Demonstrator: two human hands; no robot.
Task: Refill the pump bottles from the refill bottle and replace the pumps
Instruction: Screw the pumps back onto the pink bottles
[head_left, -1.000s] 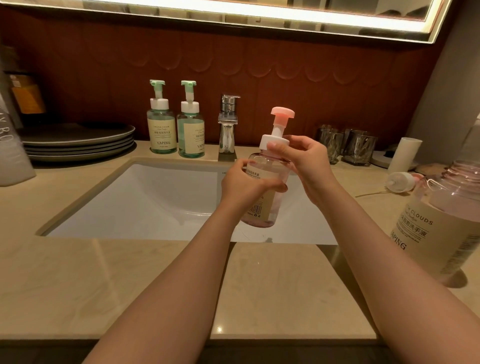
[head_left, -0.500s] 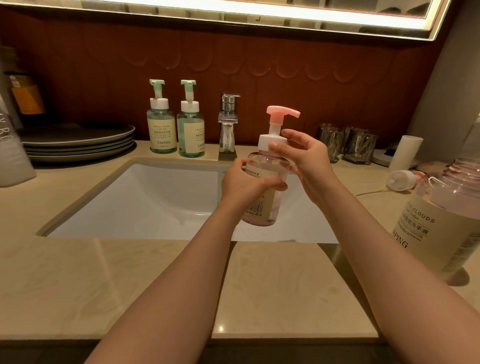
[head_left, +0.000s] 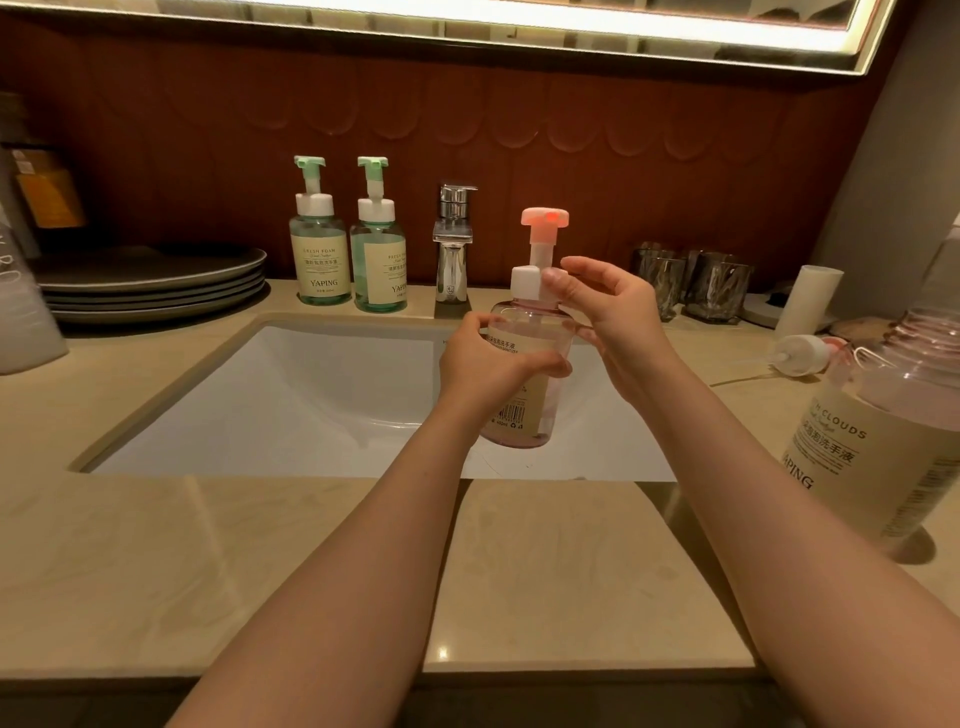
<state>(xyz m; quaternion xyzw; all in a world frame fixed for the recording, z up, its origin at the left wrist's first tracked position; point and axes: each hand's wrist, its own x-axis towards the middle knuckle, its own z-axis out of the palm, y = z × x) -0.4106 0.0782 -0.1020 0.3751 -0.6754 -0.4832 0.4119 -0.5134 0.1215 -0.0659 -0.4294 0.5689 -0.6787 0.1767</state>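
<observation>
Partly covered, pink bottle (head_left: 543, 332) gripped by left hand (head_left: 485, 366), right hand (head_left: 613, 312) at pump (head_left: 537, 244), hold unclear, refill bottle (head_left: 893, 431) cropped

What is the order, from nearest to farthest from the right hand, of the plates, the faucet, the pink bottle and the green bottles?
1. Pink bottle: its collar is touched by the right hand.
2. Faucet: behind, to the left.
3. Green bottles: further left.
4. Plates: far left.

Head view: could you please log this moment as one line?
left hand grips clear pink pump bottle | right hand fingertips at white pump collar
</observation>
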